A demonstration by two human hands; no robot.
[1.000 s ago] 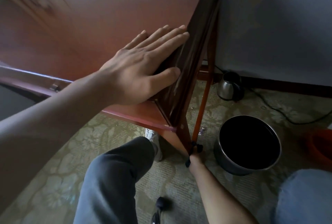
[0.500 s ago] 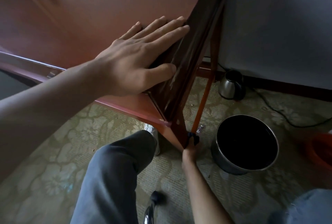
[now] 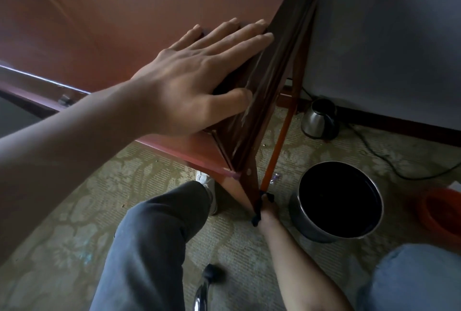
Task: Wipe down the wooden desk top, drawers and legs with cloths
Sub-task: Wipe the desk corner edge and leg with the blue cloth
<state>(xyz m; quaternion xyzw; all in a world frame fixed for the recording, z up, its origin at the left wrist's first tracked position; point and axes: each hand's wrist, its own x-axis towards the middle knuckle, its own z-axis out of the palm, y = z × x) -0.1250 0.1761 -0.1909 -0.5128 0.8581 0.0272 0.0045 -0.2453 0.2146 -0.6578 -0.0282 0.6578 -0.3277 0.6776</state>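
The reddish wooden desk top (image 3: 129, 11) fills the upper left, its dark side panel (image 3: 272, 78) running down to the near corner. My left hand (image 3: 199, 86) lies flat on the corner with straight fingers, thumb against the dark side. Far below, my right hand (image 3: 263, 211) grips a dark cloth (image 3: 259, 207) wrapped against the bottom of the front desk leg (image 3: 252, 186). The fingers are mostly hidden behind the leg and cloth. A thinner orange-brown rear leg (image 3: 282, 136) stands just behind.
A round metal bin (image 3: 324, 231) with a dark inside stands right of the leg on the patterned carpet. A steel kettle (image 3: 316, 121) and its cable (image 3: 389, 161) sit by the wall. An orange basin (image 3: 441, 211) is at the right edge. My knees and a chair caster (image 3: 212, 273) are below.
My right hand with the cloth slid up the leg a little, then back down near the floor. My left hand stayed flat on the desk corner.
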